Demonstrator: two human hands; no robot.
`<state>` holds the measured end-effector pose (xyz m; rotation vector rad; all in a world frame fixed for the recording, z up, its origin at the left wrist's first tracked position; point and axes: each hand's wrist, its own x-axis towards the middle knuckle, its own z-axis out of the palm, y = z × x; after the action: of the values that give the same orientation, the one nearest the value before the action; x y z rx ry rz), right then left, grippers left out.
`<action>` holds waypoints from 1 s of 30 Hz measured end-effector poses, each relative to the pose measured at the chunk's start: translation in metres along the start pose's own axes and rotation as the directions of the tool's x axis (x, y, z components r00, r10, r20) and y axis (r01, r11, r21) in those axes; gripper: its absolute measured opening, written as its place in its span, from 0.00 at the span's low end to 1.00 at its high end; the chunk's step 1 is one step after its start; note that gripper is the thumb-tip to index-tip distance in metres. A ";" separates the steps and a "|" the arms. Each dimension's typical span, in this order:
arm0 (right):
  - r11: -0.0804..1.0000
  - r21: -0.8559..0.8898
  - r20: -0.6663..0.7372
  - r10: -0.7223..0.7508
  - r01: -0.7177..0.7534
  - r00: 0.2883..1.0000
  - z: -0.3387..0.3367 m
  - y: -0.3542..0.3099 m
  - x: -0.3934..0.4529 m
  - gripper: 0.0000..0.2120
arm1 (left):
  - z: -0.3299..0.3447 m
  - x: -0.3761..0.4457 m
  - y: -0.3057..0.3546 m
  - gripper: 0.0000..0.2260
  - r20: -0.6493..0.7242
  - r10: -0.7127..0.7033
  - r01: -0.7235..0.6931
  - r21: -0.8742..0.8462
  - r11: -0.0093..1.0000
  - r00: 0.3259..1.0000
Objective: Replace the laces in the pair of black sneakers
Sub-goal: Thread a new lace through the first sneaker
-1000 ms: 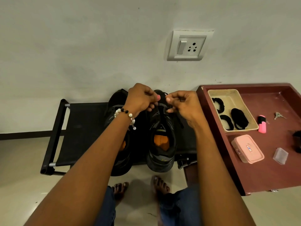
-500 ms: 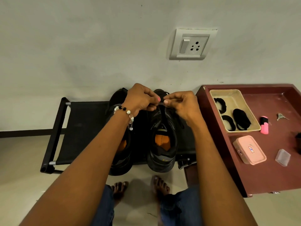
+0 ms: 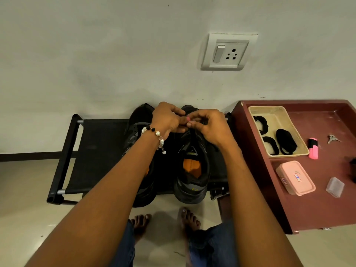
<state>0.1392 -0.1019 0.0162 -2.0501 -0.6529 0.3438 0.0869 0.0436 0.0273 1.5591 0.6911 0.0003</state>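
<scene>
Right sneaker (image 3: 192, 166) unmoved; both hands (image 3: 187, 122) have closed together, still pinching its lace (image 3: 190, 132).

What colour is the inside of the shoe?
Orange insole, seen in the head view.

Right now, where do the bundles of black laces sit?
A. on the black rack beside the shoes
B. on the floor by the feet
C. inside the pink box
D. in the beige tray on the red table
D: three black lace bundles lie inside the beige tray on the red table.
</scene>
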 end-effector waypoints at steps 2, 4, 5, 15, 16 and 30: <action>0.999 0.035 -0.063 0.037 -0.034 0.997 0.000 0.004 0.002 0.06 | 0.001 -0.001 -0.001 0.11 0.031 -0.031 0.032 -0.043 0.999 0.999; 0.994 0.041 -0.118 0.105 -0.101 0.987 -0.001 0.009 0.003 0.04 | 0.000 -0.001 -0.003 0.11 0.020 -0.038 0.039 -0.047 0.998 0.999; 0.991 0.030 -0.136 0.136 -0.133 0.981 -0.002 0.012 0.004 0.04 | 0.000 0.000 -0.004 0.11 -0.004 -0.039 0.039 -0.014 0.999 0.999; 0.948 -0.267 -0.114 0.147 -0.173 0.983 0.011 0.026 0.006 0.04 | 0.018 -0.013 -0.019 0.30 0.033 -0.030 0.007 0.539 0.842 0.999; 0.942 -0.295 -0.109 0.132 -0.159 0.985 0.013 0.027 0.007 0.04 | 0.016 -0.012 -0.019 0.28 0.033 -0.048 0.026 0.496 0.868 0.998; 0.943 -0.161 -0.100 0.277 -0.291 0.956 0.028 0.021 0.009 0.09 | 0.003 -0.006 -0.023 0.23 0.092 -0.173 0.146 0.240 0.960 0.981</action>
<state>0.1396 -0.0858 -0.0162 -2.3194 -0.3482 0.3833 0.0739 0.0375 0.0086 1.7078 0.7461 -0.2971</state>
